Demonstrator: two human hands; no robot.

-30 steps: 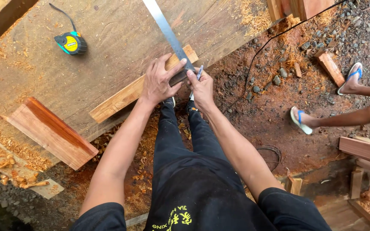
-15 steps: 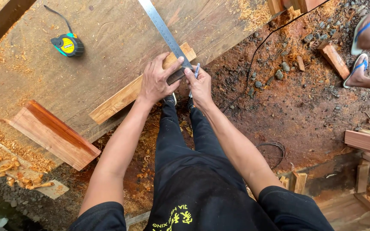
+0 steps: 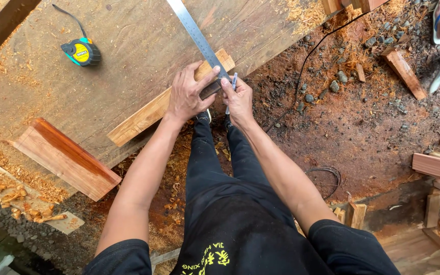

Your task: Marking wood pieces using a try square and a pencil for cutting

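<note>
Square pinned, pen at the mark

Your left hand [image 3: 187, 94] stays pressed flat on the square [image 3: 199, 40] across the strip [image 3: 154, 109] on the surface [image 3: 128, 46]; your right hand [image 3: 239, 99], pinching a pen [image 3: 231, 84], has barely shifted in 1 second.

A round yellow label [image 3: 81, 52] sits on the tape measure [image 3: 83, 52] lying on the wooden surface [image 3: 128, 46]. There are no packages, signs or screens.

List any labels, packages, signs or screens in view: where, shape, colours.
Tape measure label: round yellow disc on a black and teal case, upper left of the wooden bench.
Trouser print: yellow characters on black cloth, bottom centre.
No packages, signs or screens.
</note>
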